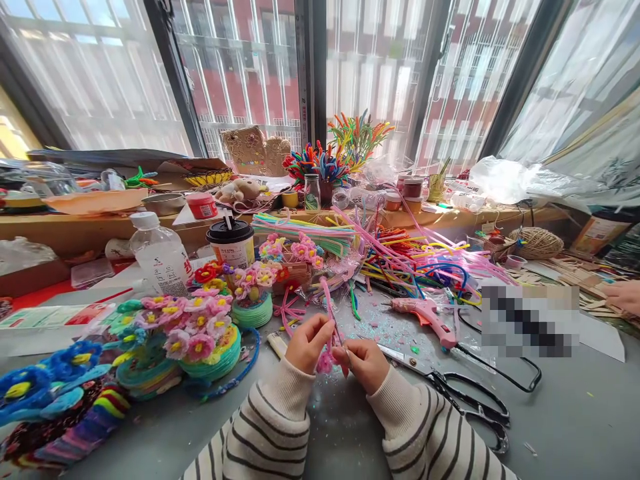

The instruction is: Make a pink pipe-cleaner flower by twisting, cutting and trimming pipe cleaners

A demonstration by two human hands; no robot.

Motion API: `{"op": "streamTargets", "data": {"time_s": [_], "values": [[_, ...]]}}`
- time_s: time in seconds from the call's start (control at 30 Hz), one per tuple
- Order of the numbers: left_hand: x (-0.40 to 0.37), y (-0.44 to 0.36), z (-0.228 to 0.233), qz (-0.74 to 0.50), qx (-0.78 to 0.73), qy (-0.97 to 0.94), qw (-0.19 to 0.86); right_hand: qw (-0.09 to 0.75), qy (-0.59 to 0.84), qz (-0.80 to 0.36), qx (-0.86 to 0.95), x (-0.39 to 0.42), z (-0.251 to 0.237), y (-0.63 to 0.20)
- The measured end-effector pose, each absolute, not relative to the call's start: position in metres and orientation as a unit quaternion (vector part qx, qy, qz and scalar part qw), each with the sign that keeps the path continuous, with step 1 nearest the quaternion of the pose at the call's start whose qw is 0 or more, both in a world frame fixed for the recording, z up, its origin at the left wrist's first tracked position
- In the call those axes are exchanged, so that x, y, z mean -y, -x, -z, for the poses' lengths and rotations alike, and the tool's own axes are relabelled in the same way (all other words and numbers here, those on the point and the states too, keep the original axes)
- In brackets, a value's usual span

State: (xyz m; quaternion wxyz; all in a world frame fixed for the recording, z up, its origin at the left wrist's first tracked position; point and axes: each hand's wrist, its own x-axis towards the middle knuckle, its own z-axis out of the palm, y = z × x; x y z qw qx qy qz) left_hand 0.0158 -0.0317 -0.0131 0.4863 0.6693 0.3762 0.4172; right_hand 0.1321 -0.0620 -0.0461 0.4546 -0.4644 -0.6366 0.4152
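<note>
Both hands meet at the middle of the grey table, fingers pinched around a pink pipe cleaner (326,298). My left hand (309,342) is closed on its upper length, and one end sticks up above the fingers. My right hand (367,363) pinches it lower down, where a pink fluffy bunch (325,362) hangs between the hands. The exact contact of the right fingertips is partly hidden. Just right of my right hand lie large black-handled scissors (450,393). Beyond them rests a pink glue gun (425,317).
Pots of pipe-cleaner flowers (205,327) stand at the left, near a water bottle (159,257) and a lidded cup (231,241). Loose pipe cleaners (415,257) pile up behind my hands. At the right edge another person's hand (623,295) is by wooden sticks (575,293).
</note>
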Motion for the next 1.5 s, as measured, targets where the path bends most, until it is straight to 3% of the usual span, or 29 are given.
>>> {"op": "streamTargets", "data": {"time_s": [0.2, 0.6, 0.83, 1.2, 1.5], "values": [[0.0305, -0.0155, 0.0156, -0.376, -0.344, -0.687, 0.519, 0.436, 0.438, -0.457, 0.640, 0.0603, 0.0479, -0.1346], [0.0286, -0.0142, 0.0165, -0.388, -0.371, -0.689, 0.487, 0.447, 0.487, -0.395, 0.638, 0.0618, 0.0499, -0.1325], [0.0306, -0.0163, 0.0181, -0.341, -0.345, -0.702, 0.522, 0.417, 0.418, -0.500, 0.633, 0.0615, 0.0472, -0.1397], [0.0295, -0.0152, 0.0170, -0.383, -0.365, -0.680, 0.508, 0.458, 0.479, -0.435, 0.610, 0.0657, 0.0429, -0.1371], [0.0308, -0.0168, 0.0169, -0.401, -0.369, -0.673, 0.500, 0.434, 0.484, -0.405, 0.643, 0.0666, 0.0452, -0.1392]]}}
